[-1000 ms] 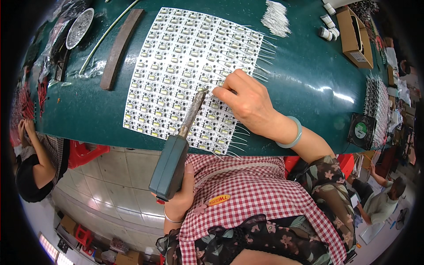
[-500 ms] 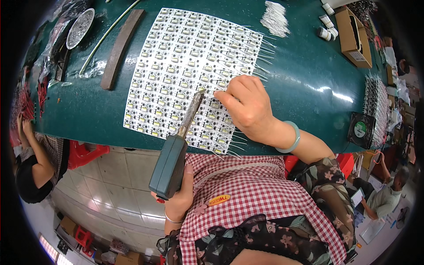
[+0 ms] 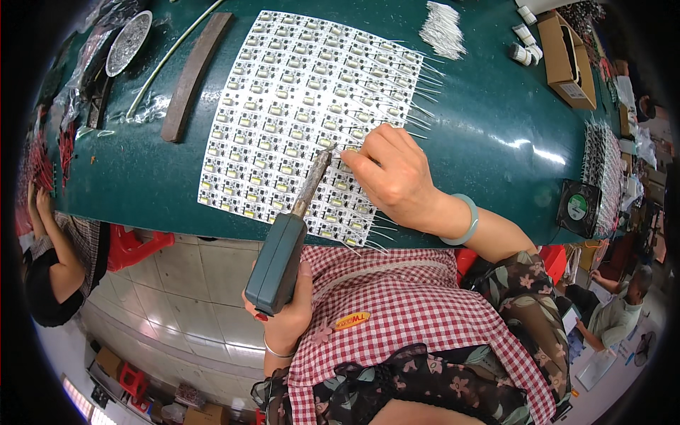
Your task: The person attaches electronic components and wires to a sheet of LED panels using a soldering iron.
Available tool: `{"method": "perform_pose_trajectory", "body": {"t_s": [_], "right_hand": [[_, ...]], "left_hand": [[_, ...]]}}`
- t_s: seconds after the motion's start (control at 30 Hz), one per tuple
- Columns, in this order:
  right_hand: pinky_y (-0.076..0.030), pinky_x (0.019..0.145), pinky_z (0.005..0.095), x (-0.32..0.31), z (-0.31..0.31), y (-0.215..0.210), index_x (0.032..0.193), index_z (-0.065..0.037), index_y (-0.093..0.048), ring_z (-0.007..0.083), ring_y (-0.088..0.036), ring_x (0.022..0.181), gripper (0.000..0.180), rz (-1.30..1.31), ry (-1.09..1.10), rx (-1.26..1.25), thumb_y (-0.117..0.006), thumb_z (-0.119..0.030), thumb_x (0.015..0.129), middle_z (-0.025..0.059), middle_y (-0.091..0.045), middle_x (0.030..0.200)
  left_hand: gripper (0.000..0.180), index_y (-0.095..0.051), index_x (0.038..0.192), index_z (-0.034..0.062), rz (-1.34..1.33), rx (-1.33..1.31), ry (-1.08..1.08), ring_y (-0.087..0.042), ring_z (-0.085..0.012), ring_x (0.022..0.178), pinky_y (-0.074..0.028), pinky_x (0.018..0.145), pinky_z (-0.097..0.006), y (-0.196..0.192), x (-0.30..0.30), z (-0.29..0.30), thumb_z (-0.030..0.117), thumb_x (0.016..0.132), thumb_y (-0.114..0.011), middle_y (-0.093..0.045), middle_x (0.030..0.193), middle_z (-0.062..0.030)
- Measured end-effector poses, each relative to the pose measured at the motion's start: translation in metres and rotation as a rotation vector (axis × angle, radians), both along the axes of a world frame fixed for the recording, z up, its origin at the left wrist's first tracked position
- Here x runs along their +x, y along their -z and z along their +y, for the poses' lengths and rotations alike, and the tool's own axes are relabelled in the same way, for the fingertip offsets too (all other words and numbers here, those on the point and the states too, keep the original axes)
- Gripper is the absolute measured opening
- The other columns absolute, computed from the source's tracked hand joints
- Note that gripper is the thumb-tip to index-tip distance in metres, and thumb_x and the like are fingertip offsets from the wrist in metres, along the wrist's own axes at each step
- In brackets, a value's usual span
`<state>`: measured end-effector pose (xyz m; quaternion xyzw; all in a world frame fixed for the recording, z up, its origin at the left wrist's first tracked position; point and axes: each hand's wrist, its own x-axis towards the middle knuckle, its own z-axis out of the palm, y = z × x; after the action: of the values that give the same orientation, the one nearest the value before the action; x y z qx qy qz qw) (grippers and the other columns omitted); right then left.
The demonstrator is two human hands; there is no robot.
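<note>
My left hand (image 3: 296, 312) is wrapped round the dark green handle of a soldering iron (image 3: 278, 258), which slants up and to the right. Its metal tip rests at a small pad on a white LED circuit board panel (image 3: 283, 106) made of many repeated units. Just right of the tip, my right hand (image 3: 397, 173) is closed in a pinch over the panel. A thin white wire seems to end between its fingertips and the tip; the rest is hidden by the fingers. Several similar white wires (image 3: 427, 88) stick out past the panel's right edge.
A dark bar (image 3: 197, 78) and a pale green tube (image 3: 166, 60) lie left of the panel, near a round dish (image 3: 129, 44). White wires (image 3: 442, 30) are heaped at the far side. A cardboard box (image 3: 567, 60) and a black fan (image 3: 579, 207) stand at the right.
The soldering iron and my left hand have shifted slightly right, bringing the tip nearer my right fingertips. My right hand has barely moved.
</note>
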<state>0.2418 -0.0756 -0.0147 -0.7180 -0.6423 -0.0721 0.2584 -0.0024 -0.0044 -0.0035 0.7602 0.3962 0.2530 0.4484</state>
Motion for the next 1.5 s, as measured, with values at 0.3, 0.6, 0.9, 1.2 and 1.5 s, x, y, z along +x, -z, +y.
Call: {"method": "perform_pose_trajectory", "body": {"t_s": [0.3, 0.6, 0.9, 1.2, 1.5], "right_hand": [[-0.042, 0.067, 0.0351, -0.001, 0.002, 0.0, 0.086, -0.001, -0.062, 0.0241, -0.052, 0.077, 0.015, 0.018, -0.005, 0.01, -0.063, -0.007, 0.072, 0.0077, -0.048, 0.078], [-0.042, 0.065, 0.0343, 0.0, 0.003, 0.001, 0.084, 0.0, -0.061, 0.024, -0.052, 0.077, 0.015, 0.012, -0.005, 0.014, -0.062, -0.006, 0.07, 0.008, -0.048, 0.078], [-0.042, 0.064, 0.0338, 0.001, 0.0, -0.004, 0.082, -0.001, -0.06, 0.0237, -0.053, 0.077, 0.013, 0.027, -0.015, 0.004, -0.063, -0.005, 0.07, 0.0079, -0.048, 0.078], [-0.045, 0.07, 0.0347, 0.0, -0.006, -0.008, 0.085, -0.001, -0.062, 0.0249, -0.055, 0.081, 0.016, 0.028, -0.019, 0.022, -0.063, -0.006, 0.07, 0.0082, -0.052, 0.081], [-0.045, 0.086, 0.0409, 0.003, -0.012, -0.012, 0.087, -0.001, -0.062, 0.0261, -0.059, 0.089, 0.017, -0.036, -0.074, 0.102, -0.063, -0.009, 0.071, 0.0076, -0.054, 0.083]], "left_hand": [[0.02, -0.068, 0.096, -0.0043, -0.045, -0.114, 0.019, -0.064, -0.0183, 0.065, -0.051, 0.06, -0.029, -0.01, 0.008, 0.006, 0.005, 0.081, -0.077, -0.067, 0.084, -0.01], [0.018, -0.068, 0.094, -0.0048, -0.047, -0.099, 0.052, -0.063, -0.0199, 0.063, -0.051, 0.059, -0.03, -0.012, 0.009, 0.01, 0.003, 0.08, -0.076, -0.067, 0.082, -0.0103], [0.019, -0.07, 0.093, -0.0043, -0.042, -0.129, -0.073, -0.065, -0.0188, 0.063, -0.051, 0.058, -0.03, -0.013, -0.001, -0.003, 0.006, 0.08, -0.078, -0.069, 0.08, -0.0106], [0.019, -0.071, 0.095, -0.0046, -0.031, -0.089, -0.07, -0.066, -0.016, 0.065, -0.052, 0.06, -0.029, -0.022, -0.004, -0.013, 0.007, 0.082, -0.078, -0.071, 0.083, -0.0107], [0.042, -0.062, 0.123, -0.0059, 0.031, -0.249, -0.041, -0.066, -0.0217, 0.103, -0.053, 0.09, -0.034, -0.028, -0.019, -0.027, -0.003, 0.083, -0.074, -0.068, 0.117, -0.0132]]}}
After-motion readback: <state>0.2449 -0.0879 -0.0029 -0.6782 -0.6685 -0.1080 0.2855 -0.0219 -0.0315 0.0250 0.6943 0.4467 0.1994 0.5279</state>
